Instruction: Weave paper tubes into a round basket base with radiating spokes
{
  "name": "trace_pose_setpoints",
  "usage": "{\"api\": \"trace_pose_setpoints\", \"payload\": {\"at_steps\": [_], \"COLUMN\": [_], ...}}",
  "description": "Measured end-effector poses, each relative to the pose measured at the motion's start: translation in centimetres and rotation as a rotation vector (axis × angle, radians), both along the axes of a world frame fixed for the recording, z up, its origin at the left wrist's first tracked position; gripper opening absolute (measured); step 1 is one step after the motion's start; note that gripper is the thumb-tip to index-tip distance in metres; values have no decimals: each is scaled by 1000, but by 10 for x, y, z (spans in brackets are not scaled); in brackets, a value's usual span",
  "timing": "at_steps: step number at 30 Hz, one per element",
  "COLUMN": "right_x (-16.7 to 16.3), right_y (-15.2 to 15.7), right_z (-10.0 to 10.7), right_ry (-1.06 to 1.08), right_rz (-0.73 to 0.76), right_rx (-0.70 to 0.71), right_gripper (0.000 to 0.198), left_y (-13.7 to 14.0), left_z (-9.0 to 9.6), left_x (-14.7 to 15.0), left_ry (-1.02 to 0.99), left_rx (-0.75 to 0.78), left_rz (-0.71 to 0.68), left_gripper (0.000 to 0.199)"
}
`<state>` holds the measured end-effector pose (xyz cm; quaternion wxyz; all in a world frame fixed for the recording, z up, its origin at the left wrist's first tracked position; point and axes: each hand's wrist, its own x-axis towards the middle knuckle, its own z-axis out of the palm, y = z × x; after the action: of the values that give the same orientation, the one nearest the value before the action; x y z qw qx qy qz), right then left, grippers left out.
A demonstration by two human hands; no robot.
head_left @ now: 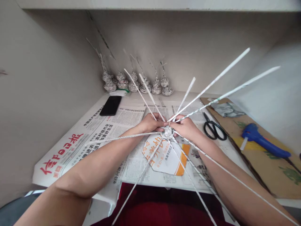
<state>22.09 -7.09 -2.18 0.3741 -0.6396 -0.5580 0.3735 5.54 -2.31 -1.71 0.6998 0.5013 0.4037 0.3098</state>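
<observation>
Between my hands is a small woven piece of rolled newspaper, with several long paper sticks fanning out from it in all directions. My left hand pinches its left upper side, fingers among the sticks. On the right upper side, my right hand is closed at the base of the sticks, its thumb close to the left one. Some sticks slope down toward my lap. Under the piece lies a cut orange and white card. Part of the weave is hidden by my fingers.
Newspaper covers the table. A black phone lies at left; several woven paper gourds stand along the back. To the right are black scissors and, on cardboard, a blue glue gun. A shelf overhangs.
</observation>
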Motion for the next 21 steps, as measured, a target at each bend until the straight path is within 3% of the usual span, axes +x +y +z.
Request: {"api": "trace_pose_setpoints", "payload": {"at_steps": [7, 14, 21], "right_x": [-4, -5, -8], "right_y": [0, 3, 4], "right_z": [13, 0, -4], "right_ry": [346, 420, 439], "right_rz": [12, -73, -85], "right_rx": [-21, -17, 61], "right_gripper": [28, 38, 32], "left_y": [2, 1, 0], "left_z": [3, 2, 3], "left_x": [0, -2, 2], "left_ry": [-78, -89, -76], "left_rx": [20, 6, 24], "left_rz": [121, 28, 153], "left_gripper": [16, 20, 18]}}
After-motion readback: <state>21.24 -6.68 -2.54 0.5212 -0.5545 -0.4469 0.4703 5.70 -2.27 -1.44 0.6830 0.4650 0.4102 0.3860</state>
